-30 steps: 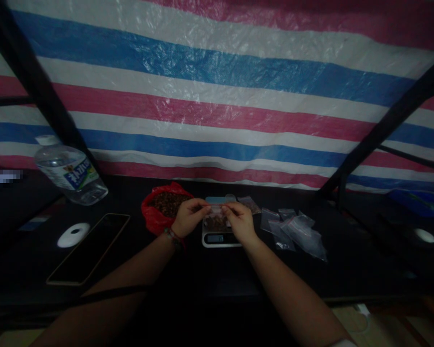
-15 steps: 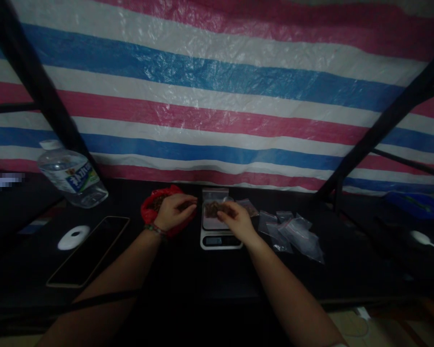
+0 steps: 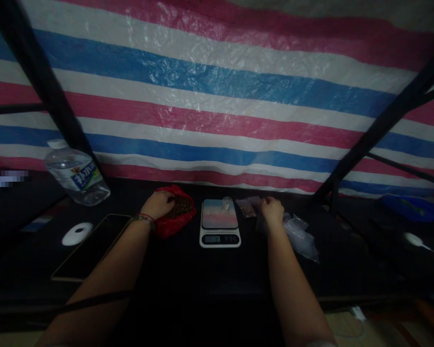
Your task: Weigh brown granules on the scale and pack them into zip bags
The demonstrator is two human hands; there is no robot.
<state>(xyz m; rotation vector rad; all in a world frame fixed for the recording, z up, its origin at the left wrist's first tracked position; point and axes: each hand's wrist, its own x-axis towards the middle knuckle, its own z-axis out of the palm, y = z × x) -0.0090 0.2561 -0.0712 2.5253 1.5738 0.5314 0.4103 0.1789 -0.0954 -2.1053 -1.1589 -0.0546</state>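
Note:
My left hand (image 3: 159,205) lies over the left rim of a red plastic bag (image 3: 175,222), its bent fingers at the small brown pieces (image 3: 182,206) inside. Whatever those fingers pinch is too dark to make out. On the right, my right hand (image 3: 273,211) is closed on a clear zip bag, mostly hidden behind the fingers. Just left of it lies a filled zip bag (image 3: 248,208) with brown contents. Between my hands stands a white digital scale (image 3: 220,237), a small clear cup (image 3: 226,204) at the back right of its plate.
Several clear zip bags (image 3: 302,237) lie right of my right hand. At the left are a phone (image 3: 90,250), a white oval object (image 3: 76,234) and a large water bottle (image 3: 78,176). Slanted dark posts and a striped sheet (image 3: 217,115) bound the black table.
My right hand has moved right, off the scale, carrying the filled zip bag away from the plate. My left hand has shifted left, uncovering more of the red bag's contents.

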